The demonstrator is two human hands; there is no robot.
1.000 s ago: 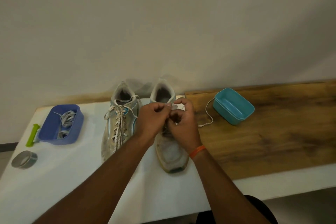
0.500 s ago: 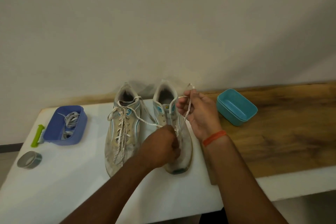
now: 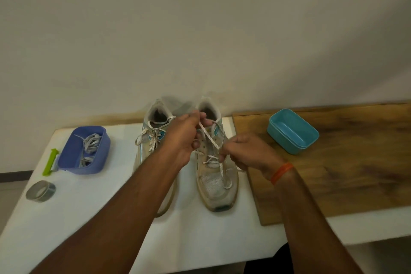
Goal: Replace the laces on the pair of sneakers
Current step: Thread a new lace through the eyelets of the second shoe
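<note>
Two worn white sneakers stand side by side on the white table (image 3: 89, 218), toes toward me. The left sneaker (image 3: 151, 138) is fully laced. The right sneaker (image 3: 216, 180) has its white lace (image 3: 210, 139) partly undone. My left hand (image 3: 182, 138) pinches one stretch of that lace up near the shoe's collar. My right hand (image 3: 242, 151) pinches the same lace lower down, at the eyelets on the shoe's right side. A loose lace end lies over the toe.
A purple tub (image 3: 84, 151) holding grey laces sits at the left, with a green clip (image 3: 50, 162) beside it and a roll of grey tape (image 3: 40, 191) nearer me. An empty teal tub (image 3: 292, 131) stands on the wooden board (image 3: 344, 173) at the right. A wall rises behind.
My left hand rose from the shoe's toe area to the collar, taking the lace. My right hand dropped from the collar to the eyelets on the shoe's right side.
</note>
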